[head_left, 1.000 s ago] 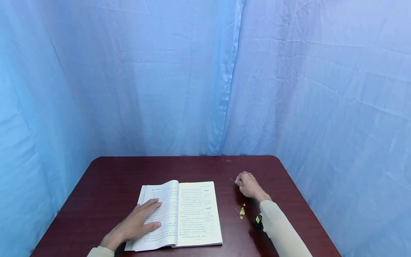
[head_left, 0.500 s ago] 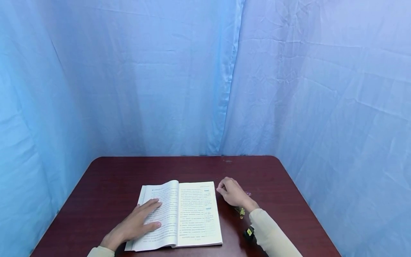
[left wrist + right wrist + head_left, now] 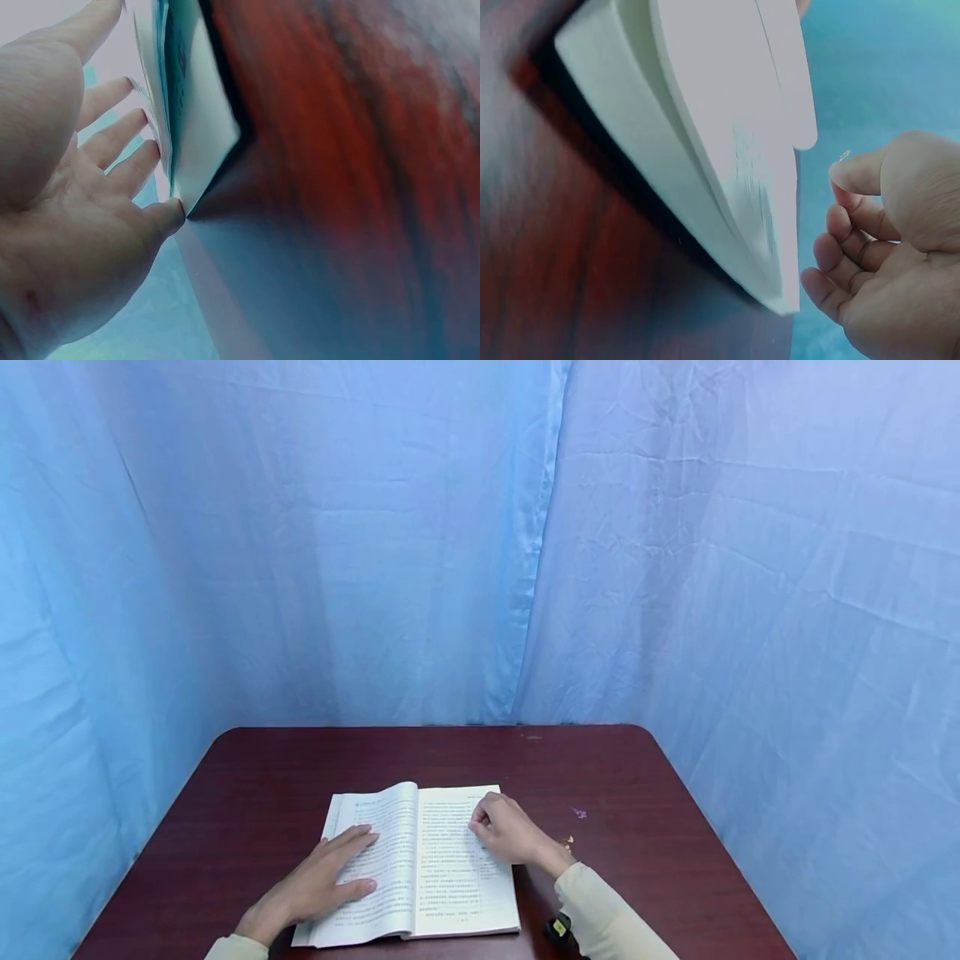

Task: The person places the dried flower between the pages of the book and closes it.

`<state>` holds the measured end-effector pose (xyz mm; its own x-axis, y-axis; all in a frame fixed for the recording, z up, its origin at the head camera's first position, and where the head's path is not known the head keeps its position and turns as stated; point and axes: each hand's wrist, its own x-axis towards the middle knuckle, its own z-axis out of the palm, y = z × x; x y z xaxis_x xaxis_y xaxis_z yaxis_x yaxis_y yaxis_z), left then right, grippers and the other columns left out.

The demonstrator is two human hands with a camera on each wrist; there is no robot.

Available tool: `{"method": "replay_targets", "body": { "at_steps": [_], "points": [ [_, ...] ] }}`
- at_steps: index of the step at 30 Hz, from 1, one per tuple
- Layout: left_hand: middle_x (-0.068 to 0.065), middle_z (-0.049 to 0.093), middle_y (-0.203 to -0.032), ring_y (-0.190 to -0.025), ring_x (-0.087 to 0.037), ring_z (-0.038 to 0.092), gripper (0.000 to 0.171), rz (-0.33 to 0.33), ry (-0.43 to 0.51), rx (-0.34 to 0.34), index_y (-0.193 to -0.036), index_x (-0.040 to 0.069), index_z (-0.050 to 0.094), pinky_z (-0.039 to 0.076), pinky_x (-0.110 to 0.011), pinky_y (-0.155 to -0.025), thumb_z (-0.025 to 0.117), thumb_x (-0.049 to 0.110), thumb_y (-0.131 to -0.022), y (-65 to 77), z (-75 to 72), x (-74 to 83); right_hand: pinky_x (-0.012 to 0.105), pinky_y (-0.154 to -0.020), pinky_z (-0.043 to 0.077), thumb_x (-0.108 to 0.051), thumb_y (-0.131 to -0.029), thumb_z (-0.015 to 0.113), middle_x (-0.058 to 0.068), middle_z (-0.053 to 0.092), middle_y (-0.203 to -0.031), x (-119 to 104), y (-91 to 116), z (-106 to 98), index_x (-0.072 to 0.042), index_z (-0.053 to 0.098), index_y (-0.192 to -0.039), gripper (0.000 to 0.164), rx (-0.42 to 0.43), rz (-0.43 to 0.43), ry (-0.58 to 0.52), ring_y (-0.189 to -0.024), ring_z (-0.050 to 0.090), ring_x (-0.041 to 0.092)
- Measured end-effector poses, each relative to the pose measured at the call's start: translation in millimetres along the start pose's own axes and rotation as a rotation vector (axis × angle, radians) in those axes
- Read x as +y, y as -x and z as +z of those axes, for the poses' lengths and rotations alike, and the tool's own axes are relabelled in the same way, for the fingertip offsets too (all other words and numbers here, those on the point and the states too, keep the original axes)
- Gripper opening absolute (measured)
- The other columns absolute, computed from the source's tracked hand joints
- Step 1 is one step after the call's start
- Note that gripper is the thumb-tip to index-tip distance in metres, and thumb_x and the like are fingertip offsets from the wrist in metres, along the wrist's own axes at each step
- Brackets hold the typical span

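An open book (image 3: 450,893) with printed pages lies on the dark red table. My left hand (image 3: 318,877) rests on its left page, fingers spread and straight; in the left wrist view the fingertips meet the page edges. My right hand (image 3: 510,831) is over the right page with its fingers curled. Thumb and forefinger pinch a tiny flower (image 3: 844,156), of which only a small yellowish bit shows past the thumb tip in the right wrist view. Right of the book, small yellow flowers (image 3: 567,841) are mostly hidden behind the right wrist. A small purple flower (image 3: 579,812) lies beyond them.
The table (image 3: 360,756) has rounded far corners. Blue curtains (image 3: 420,568) hang behind it and at both sides. A black wrist device (image 3: 558,929) with a yellow mark sits under the right sleeve (image 3: 611,910).
My right hand has moved left and slightly nearer, from the table right of the book to over the right page, uncovering the purple flower. The left hand and book have stayed still.
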<state>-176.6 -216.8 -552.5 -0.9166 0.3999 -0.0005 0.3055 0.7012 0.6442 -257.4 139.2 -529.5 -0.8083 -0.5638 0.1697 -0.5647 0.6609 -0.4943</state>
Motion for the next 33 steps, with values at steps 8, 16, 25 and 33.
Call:
{"method": "replay_targets", "body": {
  "at_steps": [8,16,25,33],
  "points": [
    [-0.028,0.052,-0.171,-0.16,-0.056,0.047,0.074,0.025,-0.034,0.025,-0.16,0.0,0.059,0.034,-0.084,-0.127,0.085,0.036,-0.101,1.1,-0.6,0.0,0.022,-0.079,0.048,-0.007,-0.107,0.072,-0.005,0.064,-0.087,-9,-3,13,-0.014,0.073,-0.091,0.018,-0.003,-0.046,0.003,-0.08,0.049,0.001],
    [-0.027,0.052,-0.172,-0.161,-0.054,0.047,0.073,0.001,-0.071,0.046,-0.159,-0.002,0.06,0.039,-0.076,-0.129,0.087,0.03,-0.099,1.3,-0.4,1.3,0.019,-0.078,0.048,-0.009,-0.104,0.075,-0.006,0.065,-0.087,-17,-5,18,-0.015,0.074,-0.089,0.017,0.0,-0.046,0.009,-0.081,0.05,-0.001],
    [-0.023,0.052,-0.173,-0.162,-0.051,0.049,0.074,-0.062,-0.065,0.048,-0.159,0.003,0.062,0.042,-0.072,-0.129,0.089,0.03,-0.096,-1.4,1.4,2.3,0.023,-0.083,0.053,-0.011,-0.104,0.077,-0.005,0.067,-0.092,-15,-5,16,-0.016,0.073,-0.093,0.013,0.044,-0.067,0.067,-0.088,0.056,0.004],
    [-0.022,0.053,-0.173,-0.161,-0.05,0.05,0.074,-0.061,-0.082,0.048,-0.159,0.002,0.062,0.042,-0.071,-0.129,0.089,0.029,-0.096,-0.9,1.1,2.1,0.042,-0.1,0.061,-0.013,-0.105,0.078,0.001,0.076,-0.108,-5,-4,12,-0.011,0.076,-0.106,0.003,0.113,-0.111,0.146,-0.107,0.071,0.019]
  ]
}}
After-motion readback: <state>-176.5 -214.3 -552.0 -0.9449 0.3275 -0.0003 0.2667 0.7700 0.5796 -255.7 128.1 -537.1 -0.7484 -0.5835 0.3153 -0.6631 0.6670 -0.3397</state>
